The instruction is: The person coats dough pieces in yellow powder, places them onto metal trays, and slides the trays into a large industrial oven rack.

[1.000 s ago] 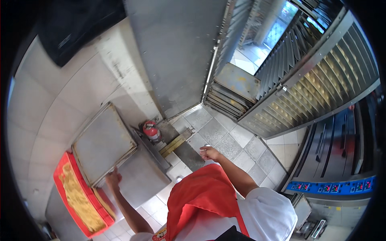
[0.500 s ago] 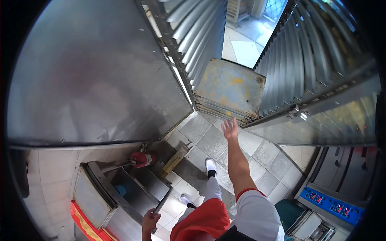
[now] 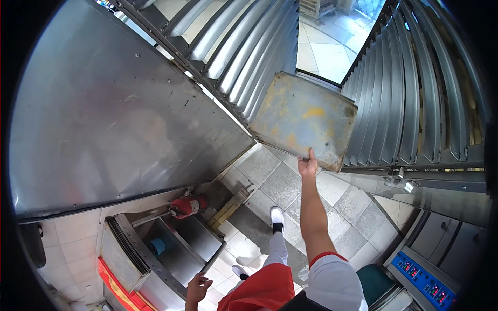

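Note:
My right hand (image 3: 307, 165) grips the near edge of a worn, flat metal tray (image 3: 303, 116) with yellow stains, fingertips under it and thumb on top. The tray lies between two racks of angled metal rails (image 3: 244, 62), at the foot of a tall opening. My left hand (image 3: 198, 286) is low in the view beside a stainless steel unit (image 3: 187, 251), its fingers loosely bent and apart, with nothing seen in them.
A large steel panel (image 3: 104, 114) is at the left, with a red fire extinguisher (image 3: 188, 206) below. A latched rack door (image 3: 436, 184) stands right, above ovens with a blue control panel (image 3: 420, 277). Trays (image 3: 124, 249) lean lower left. A tiled room (image 3: 324, 52) shows through the opening.
The view has turned and moved toward the racks. My right hand has reached forward and taken hold of the stained tray's edge. My left hand has come away from the trays on the left.

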### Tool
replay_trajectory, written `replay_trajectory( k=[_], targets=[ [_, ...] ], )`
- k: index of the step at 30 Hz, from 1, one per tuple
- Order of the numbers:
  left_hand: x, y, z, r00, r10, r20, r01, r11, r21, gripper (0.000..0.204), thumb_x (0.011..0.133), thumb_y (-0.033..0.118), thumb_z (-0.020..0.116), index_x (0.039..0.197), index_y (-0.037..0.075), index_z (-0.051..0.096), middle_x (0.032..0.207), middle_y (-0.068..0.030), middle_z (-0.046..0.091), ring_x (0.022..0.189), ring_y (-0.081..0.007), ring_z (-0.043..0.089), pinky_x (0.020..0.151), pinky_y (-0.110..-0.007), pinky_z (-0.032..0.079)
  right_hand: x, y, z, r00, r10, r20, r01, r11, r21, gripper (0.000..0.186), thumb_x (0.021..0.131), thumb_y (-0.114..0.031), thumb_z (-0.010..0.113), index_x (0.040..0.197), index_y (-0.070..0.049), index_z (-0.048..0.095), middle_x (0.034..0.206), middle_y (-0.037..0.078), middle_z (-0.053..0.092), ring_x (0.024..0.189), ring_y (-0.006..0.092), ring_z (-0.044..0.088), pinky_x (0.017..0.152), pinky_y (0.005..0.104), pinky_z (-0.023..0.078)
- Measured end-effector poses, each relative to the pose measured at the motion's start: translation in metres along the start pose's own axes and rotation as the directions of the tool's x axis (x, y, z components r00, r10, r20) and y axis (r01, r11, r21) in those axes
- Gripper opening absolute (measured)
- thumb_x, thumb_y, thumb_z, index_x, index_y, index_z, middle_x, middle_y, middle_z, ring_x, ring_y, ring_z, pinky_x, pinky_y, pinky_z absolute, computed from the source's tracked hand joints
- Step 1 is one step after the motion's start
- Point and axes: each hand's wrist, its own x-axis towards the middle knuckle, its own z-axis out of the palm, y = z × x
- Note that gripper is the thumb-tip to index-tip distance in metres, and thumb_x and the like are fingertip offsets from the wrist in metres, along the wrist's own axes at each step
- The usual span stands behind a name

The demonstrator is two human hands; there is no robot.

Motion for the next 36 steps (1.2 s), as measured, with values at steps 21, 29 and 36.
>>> replay_trajectory(
  k=[21, 29, 36],
  targets=[
    [-0.035, -0.142, 0.001, 0.841, 0.457, 0.292, -0.190, 0.752, -0.631, 0.064, 0.086, 0.025, 0.069, 0.138, 0.003, 0.039, 0.128, -0.0174, 0.055, 0.112, -0.0244, 0.058, 0.095, -0.037, 0.048, -0.498, 0.094, -0.135, 0.730, 0.638, 0.246, -0.476, 0.732, -0.487, 0.048, 0.080, -0.003, 0.063, 0.126, -0.004, 0.051, 0.127, 0.008, 0.056, 0.123, 0.0263, 0.048, 0.110, 0.0481, 0.030],
    [-0.069, -0.293, -0.063, 0.749, 0.443, -0.492, -0.269, -0.476, -0.837, 0.030, 0.085, 0.011, 0.057, 0.114, 0.003, 0.058, 0.113, -0.0104, 0.063, 0.105, -0.0265, 0.059, 0.086, -0.044, 0.050, -0.655, 0.294, -0.084, -0.073, 0.955, 0.287, -0.606, 0.186, -0.773, 0.056, 0.089, -0.013, 0.059, 0.141, -0.013, 0.038, 0.140, 0.011, 0.046, 0.126, 0.0260, 0.045, 0.106, 0.0437, 0.036],
    [0.003, -0.444, -0.217, 0.812, 0.184, -0.554, -0.396, -0.524, -0.754, 0.014, 0.082, 0.009, 0.054, 0.093, 0.007, 0.061, 0.087, -0.0070, 0.065, 0.083, -0.0233, 0.061, 0.075, -0.042, 0.053, -0.675, 0.308, -0.082, 0.312, 0.949, -0.036, -0.056, -0.020, -0.998, 0.059, 0.091, -0.017, 0.059, 0.144, -0.013, 0.034, 0.134, 0.012, 0.050, 0.114, 0.0268, 0.054, 0.097, 0.0408, 0.043]
  ],
)
